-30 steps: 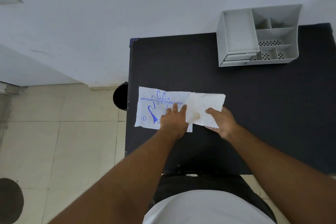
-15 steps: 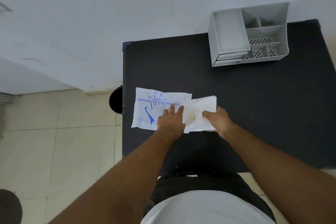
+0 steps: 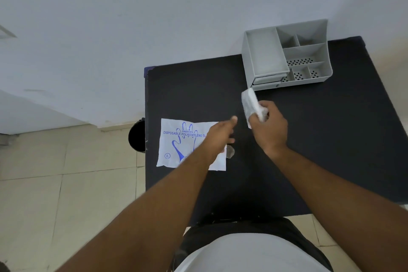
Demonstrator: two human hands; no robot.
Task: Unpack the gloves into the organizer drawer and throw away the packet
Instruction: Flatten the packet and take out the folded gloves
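Both hands work above the black table. The right hand grips the folded stack of gloves, lifted off the table, with its long axis pointing up and away toward the grey organizer. The left hand is loose and holds nothing, its fingers spread over the flat packet. The organizer's drawers lie just beyond the stack, and they look closed, so the free left hand probably has to pull 1 open. A dark bin stands beside the table's left edge, near the packet.
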